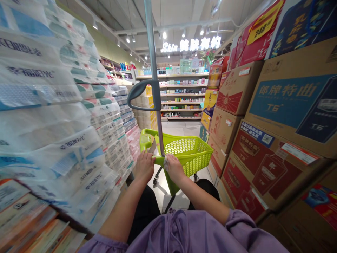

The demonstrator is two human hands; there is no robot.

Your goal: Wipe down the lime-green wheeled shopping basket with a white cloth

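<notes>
A lime-green shopping basket cart (191, 151) stands in a shop aisle in front of me. My left hand (144, 166) is closed over the near rim of the basket, just left of the grey upright pole (153, 66). My right hand (173, 168) grips the same rim to the right of the pole, fingers wrapped round, with something white and crumpled showing under them. The pole carries a grey curved handle (143, 92) at mid height. The basket looks empty inside.
Stacks of plastic-wrapped tissue packs (52, 116) wall the aisle's left side. Cardboard liquor boxes (279, 116) are piled high on the right. Shelves of small goods (181, 96) close the far end under a lit sign. A pale tiled floor (181, 128) runs ahead.
</notes>
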